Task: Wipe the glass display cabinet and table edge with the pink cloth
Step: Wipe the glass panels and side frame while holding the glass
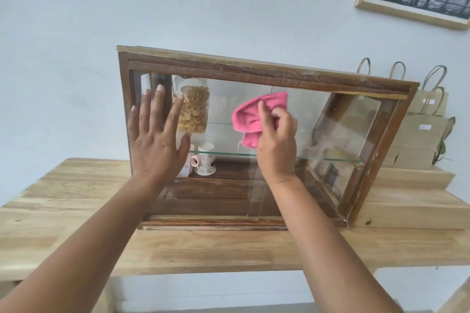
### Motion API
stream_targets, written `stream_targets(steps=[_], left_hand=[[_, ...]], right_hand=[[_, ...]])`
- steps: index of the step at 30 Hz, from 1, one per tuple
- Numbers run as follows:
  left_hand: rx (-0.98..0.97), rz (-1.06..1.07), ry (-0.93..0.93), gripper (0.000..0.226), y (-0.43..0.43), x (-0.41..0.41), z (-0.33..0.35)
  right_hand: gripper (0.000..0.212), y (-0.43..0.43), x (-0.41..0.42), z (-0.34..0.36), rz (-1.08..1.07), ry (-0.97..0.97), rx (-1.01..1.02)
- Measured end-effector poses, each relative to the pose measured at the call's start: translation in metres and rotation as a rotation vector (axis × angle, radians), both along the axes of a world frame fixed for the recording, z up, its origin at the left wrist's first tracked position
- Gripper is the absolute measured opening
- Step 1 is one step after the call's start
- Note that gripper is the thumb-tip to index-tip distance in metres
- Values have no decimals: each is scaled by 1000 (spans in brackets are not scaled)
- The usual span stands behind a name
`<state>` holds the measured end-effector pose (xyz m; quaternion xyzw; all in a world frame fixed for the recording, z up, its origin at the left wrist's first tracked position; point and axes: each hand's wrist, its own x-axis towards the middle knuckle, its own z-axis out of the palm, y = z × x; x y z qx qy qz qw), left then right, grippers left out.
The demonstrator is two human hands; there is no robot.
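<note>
Both hands on cabinet (pixel 254 71) glass (right (pixel 276 145) clutching pink cloth (pixel 250 117)).

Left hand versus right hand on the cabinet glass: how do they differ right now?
The left hand lies flat and open on the glass, fingers spread, holding nothing; the right hand is closed around the pink cloth. The left sits near the cabinet's left frame, in front of the snack bag; the right is near the middle. Both are on the front pane.
</note>
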<state>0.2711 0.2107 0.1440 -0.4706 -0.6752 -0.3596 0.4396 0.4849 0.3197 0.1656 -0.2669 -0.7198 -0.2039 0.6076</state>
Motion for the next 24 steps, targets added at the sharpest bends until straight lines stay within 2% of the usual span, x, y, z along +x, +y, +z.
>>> stream_targets(steps=[3, 8, 10, 13, 16, 18, 21, 24], left_hand=[[0, -2, -50, 70, -4, -3, -10], [-34, -11, -61, 73, -10, -6, -29], [-55, -20, -66, 73, -12, -8, -30], [-69, -22, -84, 73, -12, -8, -29], [-69, -20, -114, 72, -11, -3, -29], [-77, -18, -132, 73, -12, -1, -29], [-77, -25, -134, 73, -12, -2, -28], [-77, -26, -139, 74, -11, -2, -29]], right_hand=[[48, -2, 1, -39, -29, -212, 24], [73, -22, 28, -148, -13, -472, -145], [79, -28, 36, -157, 13, -559, -194], [72, -24, 29, -109, 7, -469, -111], [46, -19, 12, -21, -87, -272, 21], [40, -22, 5, 24, -186, -188, 25], [48, -36, -6, 44, -255, -163, -96], [67, -53, -22, 27, -287, -186, -303]])
